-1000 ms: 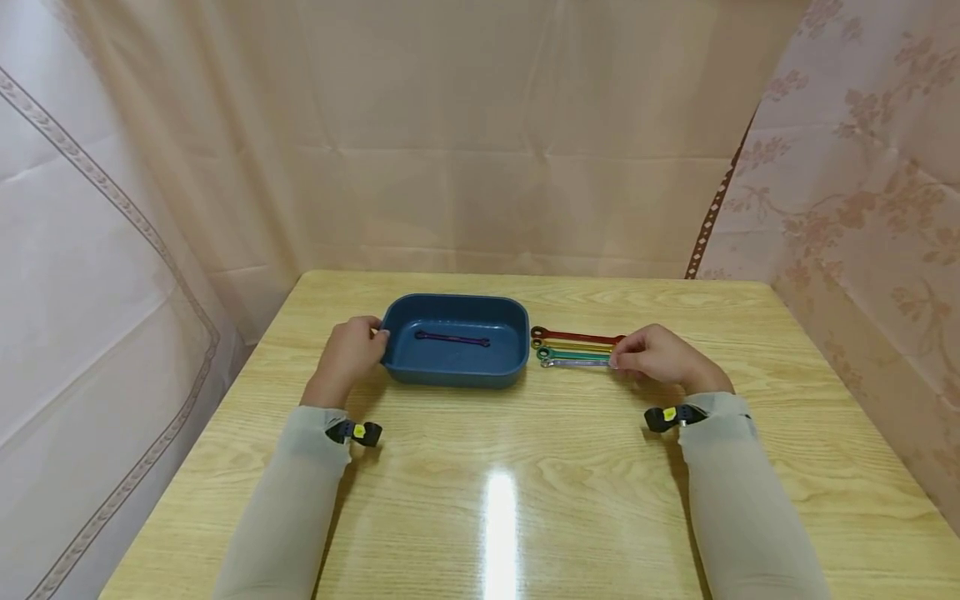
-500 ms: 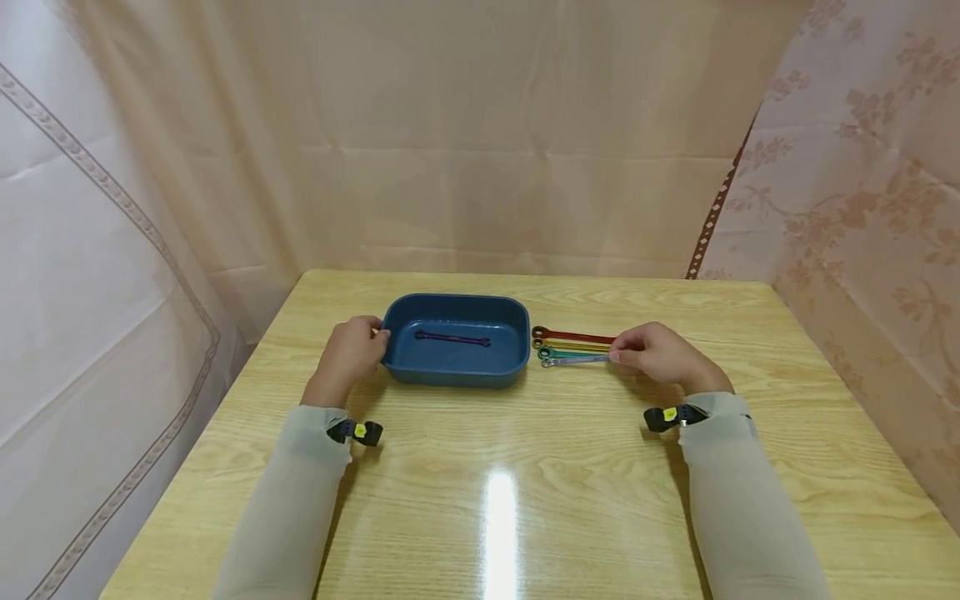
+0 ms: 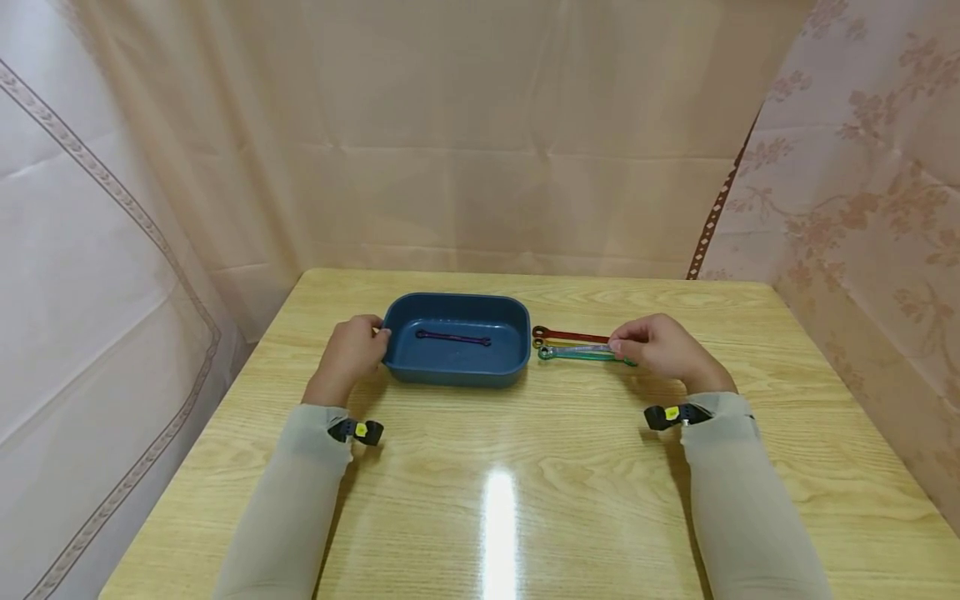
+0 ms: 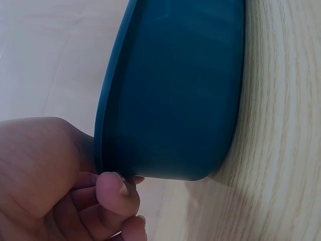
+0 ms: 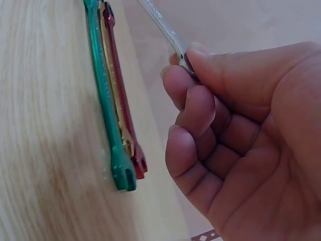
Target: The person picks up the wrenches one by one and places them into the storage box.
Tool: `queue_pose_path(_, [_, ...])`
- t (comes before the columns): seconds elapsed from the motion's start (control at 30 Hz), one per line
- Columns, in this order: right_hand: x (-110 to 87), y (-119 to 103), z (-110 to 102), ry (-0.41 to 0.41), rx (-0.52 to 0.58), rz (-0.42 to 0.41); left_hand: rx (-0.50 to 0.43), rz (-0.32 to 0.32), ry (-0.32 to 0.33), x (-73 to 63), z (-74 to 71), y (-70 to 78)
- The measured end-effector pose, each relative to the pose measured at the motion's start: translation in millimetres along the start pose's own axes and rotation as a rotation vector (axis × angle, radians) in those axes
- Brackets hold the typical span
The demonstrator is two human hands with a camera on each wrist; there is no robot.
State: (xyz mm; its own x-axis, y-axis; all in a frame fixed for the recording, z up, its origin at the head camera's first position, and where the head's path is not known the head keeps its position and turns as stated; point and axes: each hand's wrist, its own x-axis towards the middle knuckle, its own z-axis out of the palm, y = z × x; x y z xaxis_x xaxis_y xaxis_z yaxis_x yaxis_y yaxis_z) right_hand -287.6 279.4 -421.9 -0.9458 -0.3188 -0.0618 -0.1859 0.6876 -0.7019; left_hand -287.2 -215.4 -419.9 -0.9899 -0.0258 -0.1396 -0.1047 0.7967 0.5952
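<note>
At the left end of a dark blue plastic basin (image 3: 450, 377), my left hand (image 3: 351, 350) holds the rim, its thumb (image 4: 118, 193) against the outer wall in the left wrist view. A purple wrench (image 3: 453, 337) lies on the basin's floor. My right hand (image 3: 663, 346) pinches the end of a silver wrench (image 5: 165, 25) between thumb and fingers, raised above the table. Under it, a green wrench (image 5: 103, 85), a gold wrench (image 5: 120, 108) and a red wrench (image 5: 120, 75) lie side by side to the right of the basin.
The light wooden table (image 3: 420, 500) carries the basin near its far edge. A beige curtain (image 3: 450, 150) hangs behind it, with a white cloth (image 3: 97, 292) on the left and a floral cloth (image 3: 877, 192) on the right.
The silver wrench has come up off the table in my right hand and shifted slightly away from me, now overlapping the green one. My left hand and the basin have stayed put.
</note>
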Motion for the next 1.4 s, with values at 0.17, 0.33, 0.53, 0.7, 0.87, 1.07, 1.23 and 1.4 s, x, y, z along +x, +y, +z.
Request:
queue_pose_path(0.17, [-1.6, -9, -2, 0.038, 0.006, 0.009, -0.001, -0.004, -0.003, -1.0, -0.4, -0.4])
queue_pose_path(0.33, [-0.7, -15, -2, 0.086, 0.042, 0.047, 0.003, -0.003, -0.001, -1.3, -1.4, -1.6])
queue_pose_path(0.53, [2.8, -23, 1, 0.132, 0.108, 0.078, 0.003, -0.001, -0.005, -1.2, -1.9, -1.5])
queue_pose_path(0.7, [6.6, -33, 5, 0.15, 0.127, 0.071, -0.007, -0.011, -0.018, -1.0, -2.4, -1.4])
queue_pose_path(0.87, [13.0, -44, 11, 0.157, 0.155, 0.059, -0.008, -0.013, -0.016, -1.6, -2.4, -1.4])
queue_pose_path(1.07, [25.8, -61, 19, 0.123, 0.182, 0.072, -0.01, -0.01, -0.016, -0.7, -1.6, -2.9])
queue_pose_path(1.23, [37.7, -77, 19, 0.094, 0.166, 0.065, -0.016, -0.01, -0.022, 0.7, -0.9, -2.0])
queue_pose_path(1.4, [52.5, -88, 23, 0.081, 0.222, 0.073, -0.019, -0.013, -0.018, 0.4, -0.4, -1.2])
